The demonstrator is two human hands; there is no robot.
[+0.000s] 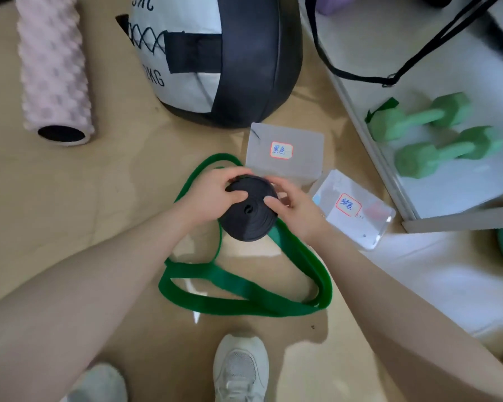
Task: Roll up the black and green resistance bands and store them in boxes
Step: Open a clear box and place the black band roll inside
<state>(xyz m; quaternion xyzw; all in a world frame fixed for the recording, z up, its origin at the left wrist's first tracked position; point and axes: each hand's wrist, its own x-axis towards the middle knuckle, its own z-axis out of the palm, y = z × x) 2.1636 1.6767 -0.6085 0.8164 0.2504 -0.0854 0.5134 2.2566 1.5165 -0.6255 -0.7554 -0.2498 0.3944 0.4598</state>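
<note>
Black band rolled, held mid-frame.
Your left hand (212, 195) and right hand (295, 210) clasp the black roll (249, 211); loosen either and it could spring uncoiled.

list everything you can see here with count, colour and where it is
black band: 1, black, rolled, held in both hands
green band: 1, green, unrolled on floor
boxes: 2, clear, labelled, right of the hands
foam roller: 1, pink, top left
weighted ball: 1, black and white, top centre
dumbbells: 2, green, on right shelf
shoes: 2, white, bottom
left hand: grips roll
right hand: grips roll
</note>
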